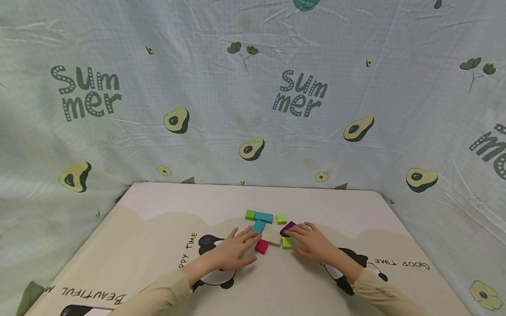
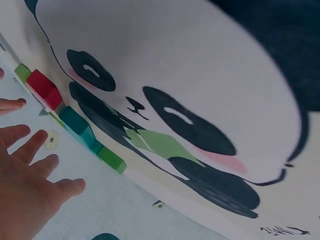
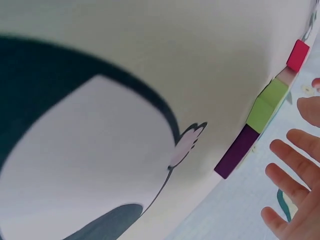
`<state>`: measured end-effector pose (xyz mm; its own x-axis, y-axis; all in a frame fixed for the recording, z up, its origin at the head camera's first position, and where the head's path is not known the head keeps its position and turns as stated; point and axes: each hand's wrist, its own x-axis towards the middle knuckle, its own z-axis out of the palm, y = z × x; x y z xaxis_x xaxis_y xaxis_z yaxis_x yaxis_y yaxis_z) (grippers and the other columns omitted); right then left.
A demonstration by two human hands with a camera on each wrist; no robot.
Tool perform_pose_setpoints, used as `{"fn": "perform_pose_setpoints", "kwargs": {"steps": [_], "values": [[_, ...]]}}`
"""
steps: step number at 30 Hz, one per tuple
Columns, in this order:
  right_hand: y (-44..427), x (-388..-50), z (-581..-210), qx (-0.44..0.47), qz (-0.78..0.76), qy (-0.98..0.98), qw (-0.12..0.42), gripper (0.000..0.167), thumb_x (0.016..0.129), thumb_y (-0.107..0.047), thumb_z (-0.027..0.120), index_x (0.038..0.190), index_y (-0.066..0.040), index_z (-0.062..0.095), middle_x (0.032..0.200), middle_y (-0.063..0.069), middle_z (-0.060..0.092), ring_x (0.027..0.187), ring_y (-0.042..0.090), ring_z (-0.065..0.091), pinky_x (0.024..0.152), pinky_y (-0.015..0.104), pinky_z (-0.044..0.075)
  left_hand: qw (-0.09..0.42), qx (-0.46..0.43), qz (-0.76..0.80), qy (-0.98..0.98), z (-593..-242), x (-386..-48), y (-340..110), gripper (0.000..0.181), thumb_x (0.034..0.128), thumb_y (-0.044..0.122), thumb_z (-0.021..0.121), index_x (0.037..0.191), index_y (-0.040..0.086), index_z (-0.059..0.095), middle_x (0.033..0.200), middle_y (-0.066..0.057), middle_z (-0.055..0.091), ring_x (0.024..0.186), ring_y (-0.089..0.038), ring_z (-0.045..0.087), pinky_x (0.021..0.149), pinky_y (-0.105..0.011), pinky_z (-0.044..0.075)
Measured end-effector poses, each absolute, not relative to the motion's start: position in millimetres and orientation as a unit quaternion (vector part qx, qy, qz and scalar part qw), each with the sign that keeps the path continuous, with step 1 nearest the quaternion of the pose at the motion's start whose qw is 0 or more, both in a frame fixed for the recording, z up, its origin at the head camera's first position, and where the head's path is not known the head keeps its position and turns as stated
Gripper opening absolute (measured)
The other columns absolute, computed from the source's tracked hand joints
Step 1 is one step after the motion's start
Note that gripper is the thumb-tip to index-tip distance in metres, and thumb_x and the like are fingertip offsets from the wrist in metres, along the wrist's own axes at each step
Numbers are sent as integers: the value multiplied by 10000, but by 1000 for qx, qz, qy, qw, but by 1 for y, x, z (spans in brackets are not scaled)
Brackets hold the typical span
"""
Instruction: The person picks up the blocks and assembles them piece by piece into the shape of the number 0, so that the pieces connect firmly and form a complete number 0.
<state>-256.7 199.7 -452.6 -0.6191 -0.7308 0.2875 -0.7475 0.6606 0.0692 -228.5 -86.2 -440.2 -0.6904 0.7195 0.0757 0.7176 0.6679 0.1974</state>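
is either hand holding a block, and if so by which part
Nothing is held: left hand spreads near the red block, right hand near the purple block, fingers extended.

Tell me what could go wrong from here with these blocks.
1. The left hand has its fingers spread close to the red block, so a small slip might knock it askew.
2. The right hand is close to the purple block and could push it out of place.
3. The beige block nearly matches the tabletop, so it might be overlooked and bumped.
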Motion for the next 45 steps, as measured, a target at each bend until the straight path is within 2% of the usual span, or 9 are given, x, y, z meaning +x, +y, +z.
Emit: {"fn": "perform_pose_setpoints", "kwargs": {"steps": [14, 26, 34, 45], "values": [[186, -264, -456, 427, 0, -889, 164, 333, 815, -340, 612, 1094, -159, 599, 1101, -9, 606, 1060, 181, 530, 917, 428, 377, 11, 391, 73, 917, -446, -243, -62, 537, 908, 401, 439, 1373, 149, 348, 1419, -47, 360, 1357, -264, 228, 1037, -548, 224], [179, -266, -454, 441, 11, -879, 181, 252, 801, -319, 635, 1010, -180, 609, 1025, -36, 605, 1005, 162, 527, 885, 413, 379, -2, 390, 40, 920, -453, -253, -53, 445, 921, 388, 417, 1320, 192, 439, 1373, -14, 427, 1339, -241, 279, 1030, -544, 238], [180, -266, -455, 432, 0, -884, 179, 271, 799, -342, 633, 1011, -175, 609, 1020, -31, 617, 1004, 167, 533, 880, 407, 383, 1, 391, 33, 920, -448, -252, -51, 408, 922, 362, 424, 1297, 209, 471, 1356, -9, 449, 1330, -230, 300, 1030, -554, 230], [183, -267, -458, 422, -7, -889, 177, 271, 792, -344, 639, 1008, -183, 610, 1024, -37, 617, 1009, 159, 530, 879, 402, 381, -20, 401, 3, 916, -449, -252, -49, 405, 906, 374, 455, 1274, 211, 491, 1330, -5, 474, 1312, -237, 332, 1020, -547, 258]]}}
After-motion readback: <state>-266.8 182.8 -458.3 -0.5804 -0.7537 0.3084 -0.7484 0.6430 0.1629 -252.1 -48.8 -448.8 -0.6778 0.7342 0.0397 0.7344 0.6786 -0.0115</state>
